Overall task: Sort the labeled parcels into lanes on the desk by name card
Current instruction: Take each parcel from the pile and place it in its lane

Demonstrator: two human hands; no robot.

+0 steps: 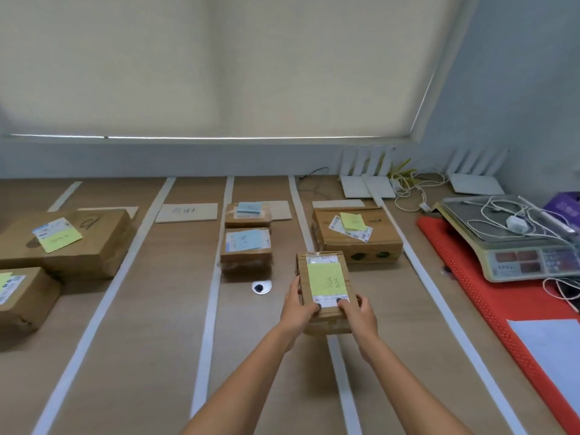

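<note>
Both hands hold a small cardboard parcel (324,277) with a yellow-green note on top, just in front of a larger parcel (357,238) in the right lane. My left hand (298,306) grips its left side, thumb on the top label. My right hand (359,312) grips the right near corner the same way. It sits over the white tape line (342,387) between the lanes. Two small blue-noted parcels (246,246) lie in the middle lane. Two yellow-noted parcels (72,243) lie in the far-left lane. A name card (186,212) lies at the head of the second lane.
A weighing scale (514,243) with white cables on it stands on a red mat (489,312) at the right. Two white routers (367,183) and loose cables sit at the back. A sheet of paper (555,350) lies on the mat. A round grommet (261,287) is in the desk.
</note>
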